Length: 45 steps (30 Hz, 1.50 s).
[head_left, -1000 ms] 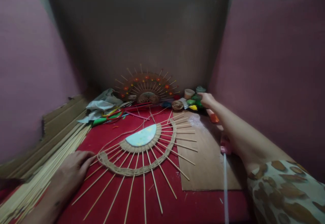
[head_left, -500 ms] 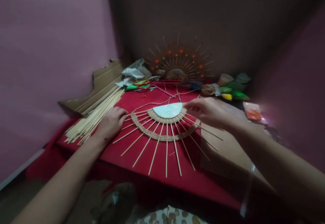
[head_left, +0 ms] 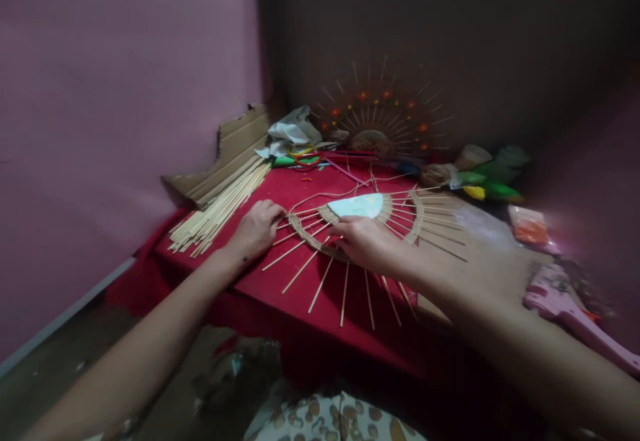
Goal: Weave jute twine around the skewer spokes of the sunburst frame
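A half-round piece of sticks and twine lies on a red cloth, with a pale blue half-disc (head_left: 357, 205) at its centre. A woven twine band (head_left: 416, 217) crosses its spread sticks. At the band's left end, my left hand (head_left: 257, 227) is closed with its fingertips on an outer stick. My right hand (head_left: 363, 241) reaches over the front of the piece, fingers curled down at the band beneath the half-disc. Its fingertips are partly hidden, and I cannot make out what they pinch. A loose twine strand runs behind the half-disc.
A bundle of sticks (head_left: 220, 211) lies left beside cardboard (head_left: 243, 137). Red-handled scissors (head_left: 307, 159) lie behind. A finished-looking fan with orange flowers (head_left: 385, 117) leans on the back wall. At right are a twine roll (head_left: 435, 175), an orange packet (head_left: 530, 225) and a pink glue gun (head_left: 565, 307).
My right hand has come from the supplies at the back right, over the half-disc, to the front of the woven band. My left hand stays at the band's left end. The view has shifted.
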Available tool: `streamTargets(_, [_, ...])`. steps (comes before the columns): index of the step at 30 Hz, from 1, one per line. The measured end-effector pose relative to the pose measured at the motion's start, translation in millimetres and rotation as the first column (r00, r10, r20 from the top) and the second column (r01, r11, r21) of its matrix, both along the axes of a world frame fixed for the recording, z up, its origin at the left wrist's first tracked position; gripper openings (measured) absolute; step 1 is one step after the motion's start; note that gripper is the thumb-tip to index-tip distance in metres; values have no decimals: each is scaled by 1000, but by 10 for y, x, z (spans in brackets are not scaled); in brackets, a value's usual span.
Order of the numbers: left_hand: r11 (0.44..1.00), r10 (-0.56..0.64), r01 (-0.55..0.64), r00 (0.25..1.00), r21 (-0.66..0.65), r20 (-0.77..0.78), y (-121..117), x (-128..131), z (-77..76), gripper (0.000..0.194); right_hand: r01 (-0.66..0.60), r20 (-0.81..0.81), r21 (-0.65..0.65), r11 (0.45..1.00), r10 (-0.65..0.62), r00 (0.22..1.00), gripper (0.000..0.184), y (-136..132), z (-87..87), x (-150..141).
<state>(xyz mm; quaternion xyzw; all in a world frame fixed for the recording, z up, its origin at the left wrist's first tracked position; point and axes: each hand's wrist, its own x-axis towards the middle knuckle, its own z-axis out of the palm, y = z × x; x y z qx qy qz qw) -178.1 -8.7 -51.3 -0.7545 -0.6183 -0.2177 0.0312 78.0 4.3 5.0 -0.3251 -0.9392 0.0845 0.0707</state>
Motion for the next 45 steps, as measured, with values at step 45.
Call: streamTargets(45, [911, -409, 412, 891, -26, -196, -453, 201, 130, 26, -162, -163, 27, 986, 164, 973, 24, 0, -243, -238])
